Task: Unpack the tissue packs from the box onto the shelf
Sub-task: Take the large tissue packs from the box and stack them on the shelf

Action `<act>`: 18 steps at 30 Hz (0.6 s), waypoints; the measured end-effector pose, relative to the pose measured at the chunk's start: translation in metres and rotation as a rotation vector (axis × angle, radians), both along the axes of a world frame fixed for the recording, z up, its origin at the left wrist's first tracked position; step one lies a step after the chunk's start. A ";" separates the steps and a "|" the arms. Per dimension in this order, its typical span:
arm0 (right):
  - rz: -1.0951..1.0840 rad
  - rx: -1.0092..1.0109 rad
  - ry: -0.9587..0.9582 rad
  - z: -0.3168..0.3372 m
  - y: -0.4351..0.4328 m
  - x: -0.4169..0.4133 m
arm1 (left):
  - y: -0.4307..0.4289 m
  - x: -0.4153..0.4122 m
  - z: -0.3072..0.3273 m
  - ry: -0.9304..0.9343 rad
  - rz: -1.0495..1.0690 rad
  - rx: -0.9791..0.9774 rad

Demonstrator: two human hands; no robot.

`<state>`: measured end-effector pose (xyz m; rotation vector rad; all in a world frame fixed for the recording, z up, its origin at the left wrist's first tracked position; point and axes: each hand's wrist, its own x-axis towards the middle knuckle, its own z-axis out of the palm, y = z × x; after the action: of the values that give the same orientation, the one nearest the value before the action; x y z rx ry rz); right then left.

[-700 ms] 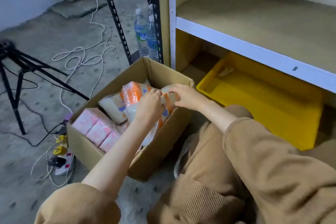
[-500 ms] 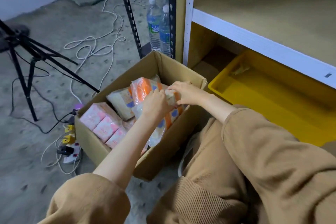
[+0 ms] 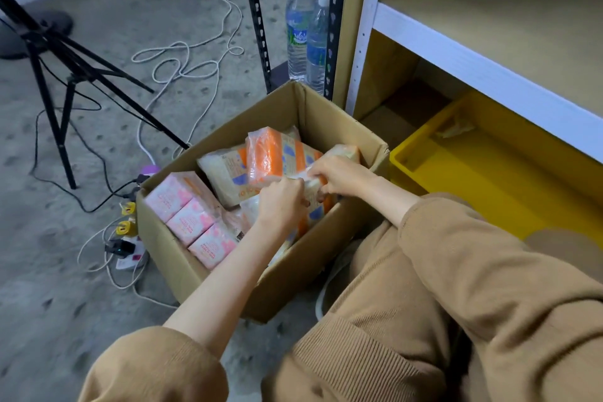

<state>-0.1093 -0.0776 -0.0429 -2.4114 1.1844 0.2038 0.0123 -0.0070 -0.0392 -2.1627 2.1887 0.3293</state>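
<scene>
Fingers of the left hand [image 3: 283, 202] and right hand [image 3: 339, 174] pinch the clear wrap of an orange-and-white tissue pack [image 3: 313, 202] inside the cardboard box [image 3: 293, 284]. Beside it lie more orange packs [image 3: 272, 155] and pink packs [image 3: 192, 215]. The shelf [image 3: 489, 10] stands just beyond, a yellow tray [image 3: 489, 173] beneath it.

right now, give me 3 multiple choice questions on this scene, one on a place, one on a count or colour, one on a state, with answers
1. Where is the yellow tray?
A. inside the box
B. under the white shelf board
C. on the tripod

2. How many water bottles stand behind the box?
A. two
B. five
C. none

3. What are both hands doing?
A. resting on the knees
B. holding a bottle
C. gripping a tissue pack inside the box

Answers:
1 B: it lies beneath the shelf board.
2 A: two water bottles.
3 C: left hand and right hand grip the tissue pack in the cardboard box.
</scene>
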 end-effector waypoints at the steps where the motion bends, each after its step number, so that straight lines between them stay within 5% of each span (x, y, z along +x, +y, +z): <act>1: -0.008 -0.012 -0.005 0.001 0.002 -0.001 | 0.001 -0.002 0.002 -0.002 -0.008 -0.013; 18: -0.203 -0.327 -0.317 0.093 0.042 -0.020 | 0.026 -0.011 0.103 -0.190 -0.103 -0.306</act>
<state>-0.1294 -0.0355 0.0496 -2.4444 1.3805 -0.4518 0.0013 0.0191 0.0643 -2.1000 2.3550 -0.2221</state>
